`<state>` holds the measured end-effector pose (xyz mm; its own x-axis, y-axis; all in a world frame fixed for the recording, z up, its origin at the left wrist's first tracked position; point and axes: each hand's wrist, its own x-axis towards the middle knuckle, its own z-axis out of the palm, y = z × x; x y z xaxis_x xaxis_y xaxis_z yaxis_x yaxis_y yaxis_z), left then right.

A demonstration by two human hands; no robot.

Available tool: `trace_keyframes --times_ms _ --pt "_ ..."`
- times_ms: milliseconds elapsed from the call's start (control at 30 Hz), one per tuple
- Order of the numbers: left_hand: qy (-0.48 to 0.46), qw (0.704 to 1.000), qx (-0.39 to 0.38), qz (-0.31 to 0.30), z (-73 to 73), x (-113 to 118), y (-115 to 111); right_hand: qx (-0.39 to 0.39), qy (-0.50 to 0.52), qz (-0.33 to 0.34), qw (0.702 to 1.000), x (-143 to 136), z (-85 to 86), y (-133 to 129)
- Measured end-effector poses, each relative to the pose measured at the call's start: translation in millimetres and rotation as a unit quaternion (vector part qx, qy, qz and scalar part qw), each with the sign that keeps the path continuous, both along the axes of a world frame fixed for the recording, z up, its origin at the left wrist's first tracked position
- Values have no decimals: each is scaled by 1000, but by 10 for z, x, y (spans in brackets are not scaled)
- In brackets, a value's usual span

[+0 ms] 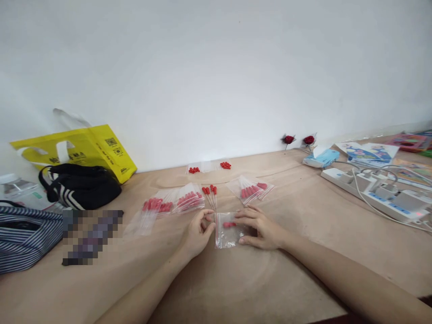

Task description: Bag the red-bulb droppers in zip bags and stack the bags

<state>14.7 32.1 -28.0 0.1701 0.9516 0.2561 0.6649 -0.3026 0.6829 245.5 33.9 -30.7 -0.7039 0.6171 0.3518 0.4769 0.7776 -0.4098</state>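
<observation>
A small clear zip bag (223,238) lies flat on the table in front of me, with red bulb ends (229,224) showing in it. My right hand (261,228) rests on the bag's right part, fingers spread. At the bag's left edge is my left hand (200,230), its fingers loosely curved and thumb apart from them. Just beyond the bag, a few loose droppers with red bulbs (209,190) and thin pale stems point away from me. Filled bags of red-bulbed droppers lie to the left (189,198) and to the right (250,190).
Two small piles of red bulbs (226,165) lie near the wall. On the left are a yellow bag (118,153), a black pouch (91,186) and a striped bag (30,238). A power strip (378,198) with cables, a blue tissue pack (322,158) and dark red flowers (288,139) occupy the right.
</observation>
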Motion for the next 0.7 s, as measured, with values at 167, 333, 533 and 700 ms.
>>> trace_keyframes --times_ms 167,333,533,700 --pt "188 977 101 -8 231 -8 373 -15 -23 60 998 25 50 -41" --pt "315 947 41 53 343 190 1039 -37 -29 80 996 36 47 -23" --pt "309 948 -7 72 229 286 1452 -50 -19 85 995 39 49 -13" --pt "264 962 1 69 290 341 1441 -57 -16 86 995 37 42 -5"
